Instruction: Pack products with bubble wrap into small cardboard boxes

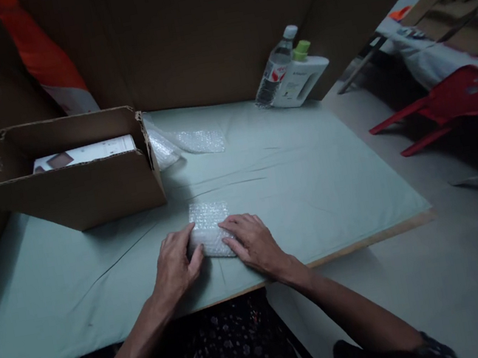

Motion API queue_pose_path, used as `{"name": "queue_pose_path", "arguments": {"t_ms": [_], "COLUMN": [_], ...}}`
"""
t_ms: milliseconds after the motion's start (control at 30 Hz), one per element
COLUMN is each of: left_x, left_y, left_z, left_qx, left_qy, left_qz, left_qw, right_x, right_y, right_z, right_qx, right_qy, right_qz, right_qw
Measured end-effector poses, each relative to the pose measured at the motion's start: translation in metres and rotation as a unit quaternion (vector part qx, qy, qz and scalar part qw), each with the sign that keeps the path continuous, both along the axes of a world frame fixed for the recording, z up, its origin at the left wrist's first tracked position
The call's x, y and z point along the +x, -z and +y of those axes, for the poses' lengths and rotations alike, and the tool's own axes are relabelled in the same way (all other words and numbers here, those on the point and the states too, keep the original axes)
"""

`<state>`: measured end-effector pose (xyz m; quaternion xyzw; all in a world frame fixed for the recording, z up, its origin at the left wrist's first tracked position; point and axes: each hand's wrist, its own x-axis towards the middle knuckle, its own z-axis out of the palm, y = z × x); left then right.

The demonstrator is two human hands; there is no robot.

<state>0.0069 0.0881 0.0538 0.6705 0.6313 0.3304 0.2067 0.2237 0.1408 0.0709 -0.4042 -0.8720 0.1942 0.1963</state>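
A small piece of bubble wrap (208, 215) lies on the cloth-covered table, its near part rolled or folded into a thick bundle. My left hand (176, 261) grips the left end of that bundle, thumb in front and fingers behind. On the right end, my right hand (252, 241) holds it the same way. Whether anything is wrapped inside cannot be made out. More bubble wrap (199, 141) lies farther back, beside the cardboard box.
An open cardboard box (116, 191) with a white printed box (90, 151) inside stands at left. A clear bottle (274, 71) and a white jug (298, 79) with a green cap stand at the back right. Beyond the table is a red plastic chair (465, 96).
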Motion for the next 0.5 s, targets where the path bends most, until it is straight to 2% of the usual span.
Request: {"name": "queue_pose_path", "arguments": {"t_ms": [100, 200, 267, 333, 400, 467, 500], "left_x": [0.004, 0.007, 0.01, 0.014, 0.019, 0.025, 0.027], "left_y": [0.004, 0.004, 0.002, -0.002, -0.006, -0.011, -0.012], "left_z": [0.012, 0.011, 0.002, -0.008, -0.017, -0.021, -0.021], "left_qx": [-0.002, -0.005, -0.026, -0.07, -0.126, -0.159, -0.167], "left_qy": [-0.033, -0.062, -0.104, -0.16, -0.185, -0.158, -0.138], "left_qz": [-0.001, -0.017, -0.1, -0.266, -0.444, -0.553, -0.584], "left_qw": [0.999, 0.998, 0.989, 0.948, 0.868, 0.802, 0.782], "right_x": [-0.004, -0.006, -0.008, -0.011, -0.016, -0.023, -0.027], "right_y": [0.002, 0.004, 0.007, 0.011, 0.013, 0.011, 0.01], "right_z": [-0.001, 0.001, 0.006, 0.008, 0.006, -0.002, -0.007], "right_qx": [0.089, 0.09, 0.071, 0.032, -0.032, -0.13, -0.179], "right_qy": [-0.025, -0.059, -0.043, -0.01, 0.022, 0.03, 0.025], "right_qz": [-0.036, -0.084, -0.077, -0.016, 0.071, 0.144, 0.168], "right_qw": [0.995, 0.991, 0.994, 0.999, 0.997, 0.981, 0.969]}}
